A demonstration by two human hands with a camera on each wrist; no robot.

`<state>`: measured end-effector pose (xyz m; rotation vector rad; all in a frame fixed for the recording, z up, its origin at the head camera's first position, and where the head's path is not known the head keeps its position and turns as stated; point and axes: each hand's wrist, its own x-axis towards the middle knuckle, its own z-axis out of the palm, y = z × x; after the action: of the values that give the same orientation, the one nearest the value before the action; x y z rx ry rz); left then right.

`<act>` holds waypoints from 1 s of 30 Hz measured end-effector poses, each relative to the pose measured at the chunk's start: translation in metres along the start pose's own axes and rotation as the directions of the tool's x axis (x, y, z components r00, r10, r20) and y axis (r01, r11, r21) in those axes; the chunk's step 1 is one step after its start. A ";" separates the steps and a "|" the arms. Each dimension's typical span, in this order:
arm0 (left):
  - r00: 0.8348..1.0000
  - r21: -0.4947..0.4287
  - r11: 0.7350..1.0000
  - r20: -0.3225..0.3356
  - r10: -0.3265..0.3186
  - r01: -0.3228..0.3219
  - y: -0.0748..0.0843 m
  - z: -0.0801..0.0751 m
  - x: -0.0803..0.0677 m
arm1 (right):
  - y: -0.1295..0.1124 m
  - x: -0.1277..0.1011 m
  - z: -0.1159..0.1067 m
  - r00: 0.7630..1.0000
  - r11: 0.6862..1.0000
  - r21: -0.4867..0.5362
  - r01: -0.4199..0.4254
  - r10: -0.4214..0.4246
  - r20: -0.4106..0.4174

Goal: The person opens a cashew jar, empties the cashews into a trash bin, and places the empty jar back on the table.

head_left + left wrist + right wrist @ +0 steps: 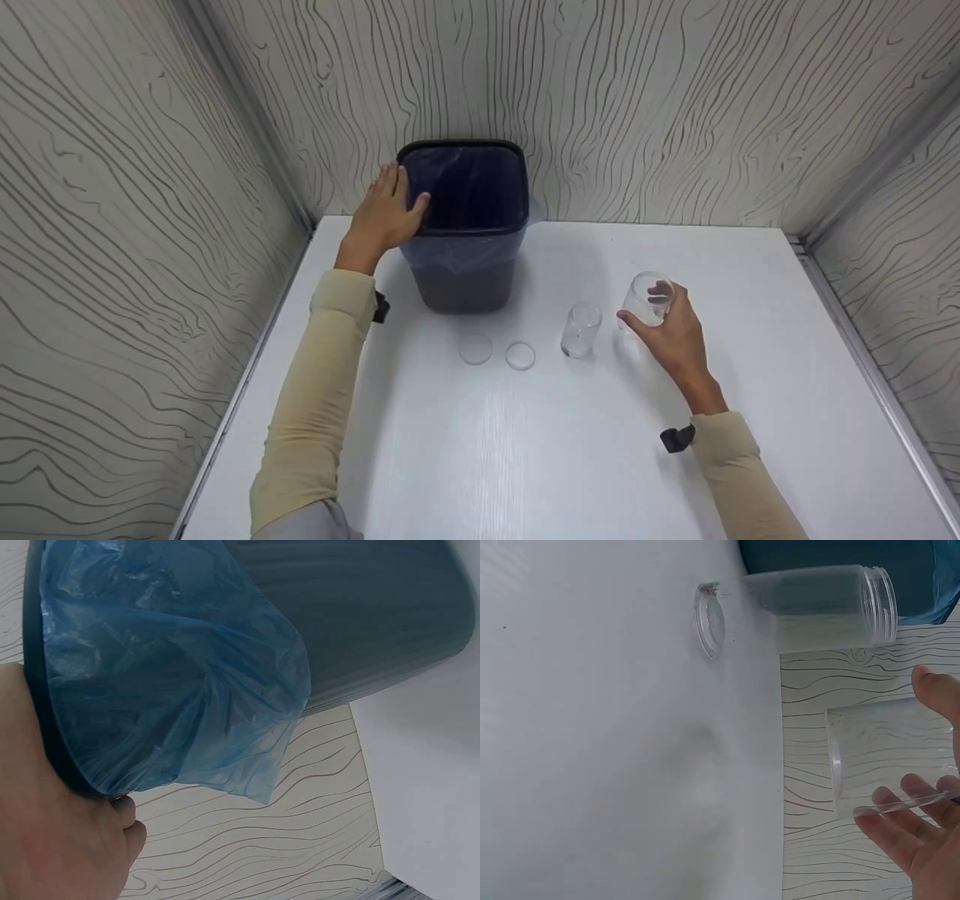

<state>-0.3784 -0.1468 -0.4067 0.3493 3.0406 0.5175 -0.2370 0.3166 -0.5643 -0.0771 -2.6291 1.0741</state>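
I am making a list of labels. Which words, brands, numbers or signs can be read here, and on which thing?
None: no text shows on the bin, its blue bag, the two clear jars, the two lids or the table.

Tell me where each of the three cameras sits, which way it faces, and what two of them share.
Head: above the white table, looking down; both sleeved arms, left hand on the bin, right hand gripping a clear jar.
Left wrist: beside the bin's rim, facing its blue liner; palm shows.
Right wrist: looks sideways along the table; fingers show.
Shared: head and right wrist both see the standing jar.
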 end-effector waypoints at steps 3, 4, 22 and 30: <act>1.000 -0.011 1.000 0.003 0.001 -0.001 0.000 0.000 0.000 | 0.002 -0.002 0.001 1.000 1.000 0.012 -0.006 0.006 0.007; 1.000 -0.015 1.000 0.004 0.001 -0.001 0.000 0.000 -0.001 | 0.003 -0.003 0.002 1.000 1.000 0.016 -0.008 0.008 0.009; 1.000 -0.018 1.000 0.004 -0.008 0.008 0.000 -0.001 -0.001 | 0.014 -0.009 0.013 1.000 0.999 0.031 0.008 -0.008 0.020; 1.000 -0.016 1.000 0.010 -0.008 0.008 0.001 -0.001 -0.002 | 0.018 -0.012 0.013 0.996 0.996 0.059 -0.061 0.057 0.063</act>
<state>-0.3761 -0.1464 -0.4049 0.3375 3.0254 0.5385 -0.2302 0.3187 -0.5885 -0.1114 -2.6612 1.1930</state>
